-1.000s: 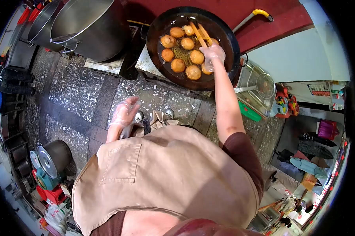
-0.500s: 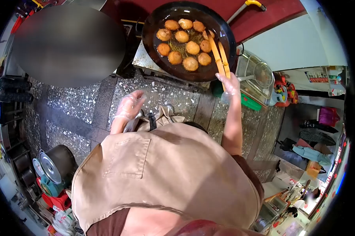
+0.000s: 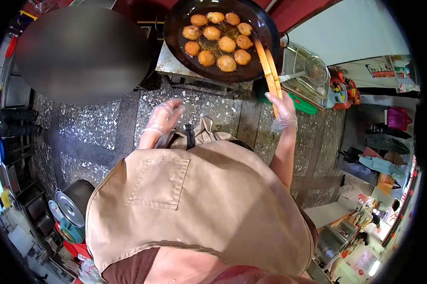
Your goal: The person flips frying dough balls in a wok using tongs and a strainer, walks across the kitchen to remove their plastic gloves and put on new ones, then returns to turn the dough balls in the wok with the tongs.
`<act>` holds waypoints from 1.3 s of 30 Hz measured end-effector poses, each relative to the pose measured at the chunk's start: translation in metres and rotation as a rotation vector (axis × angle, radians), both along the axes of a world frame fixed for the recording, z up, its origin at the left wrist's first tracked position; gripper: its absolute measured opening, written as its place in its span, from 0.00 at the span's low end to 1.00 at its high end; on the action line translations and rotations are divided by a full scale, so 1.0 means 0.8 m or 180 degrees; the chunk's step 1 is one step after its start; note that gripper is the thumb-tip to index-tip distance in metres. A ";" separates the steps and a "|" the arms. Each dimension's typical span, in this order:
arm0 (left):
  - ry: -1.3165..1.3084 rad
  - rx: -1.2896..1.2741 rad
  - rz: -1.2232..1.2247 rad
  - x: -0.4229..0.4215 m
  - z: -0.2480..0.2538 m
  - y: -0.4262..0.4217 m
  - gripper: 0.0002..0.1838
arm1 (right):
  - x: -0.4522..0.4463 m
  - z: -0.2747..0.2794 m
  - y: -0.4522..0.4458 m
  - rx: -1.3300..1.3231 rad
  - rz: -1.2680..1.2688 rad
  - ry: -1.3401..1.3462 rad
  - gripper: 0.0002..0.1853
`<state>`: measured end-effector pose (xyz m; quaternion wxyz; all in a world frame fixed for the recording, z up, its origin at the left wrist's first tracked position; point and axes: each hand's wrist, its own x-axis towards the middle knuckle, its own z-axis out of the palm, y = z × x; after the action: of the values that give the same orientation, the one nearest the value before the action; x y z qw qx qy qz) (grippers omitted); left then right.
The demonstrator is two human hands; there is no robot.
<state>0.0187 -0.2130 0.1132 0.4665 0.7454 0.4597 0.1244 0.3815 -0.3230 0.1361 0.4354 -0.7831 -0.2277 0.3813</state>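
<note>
In the gloved right hand (image 3: 284, 110), the fingers are closed around a pair of wooden sticks (image 3: 266, 68); whether these join within the grip cannot be told. They look light and stiff, and are probably best held near the hand end, as here, well back from the oil. Their far ends reach forward of the fingers, over the near right edge of a wide black pan (image 3: 249, 72). To the left of those fingers, well apart, the left hand (image 3: 163, 117), gloved too, hangs above the floor (image 3: 213, 108), its fingers loosely curled around nothing visible. Just ahead and right of the right fingers lies a wire strainer (image 3: 313, 70). Farther ahead and left, browned balls (image 3: 226, 44) sit in the pan's oil, apart from the stick ends; they are likely light, slick and crisp-skinned, so gently pinching opposite sides should suit them.
</note>
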 end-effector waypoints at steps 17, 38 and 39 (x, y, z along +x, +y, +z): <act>0.0128 -0.0210 -0.0175 -0.005 -0.001 0.001 0.19 | -0.002 0.028 -0.008 -0.1468 0.0350 -0.1263 0.36; 0.0113 0.0035 0.0036 -0.017 -0.008 -0.001 0.18 | 0.015 0.012 0.115 -0.2393 0.2137 -0.1498 0.29; 0.0123 0.0033 0.0066 -0.018 -0.008 -0.002 0.18 | 0.012 0.013 0.117 -0.2447 0.2214 -0.1617 0.29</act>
<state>0.0044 -0.2148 0.1070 0.4524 0.7452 0.4757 0.1172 0.3912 -0.2294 0.1464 -0.0997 -0.8311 -0.4142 0.3574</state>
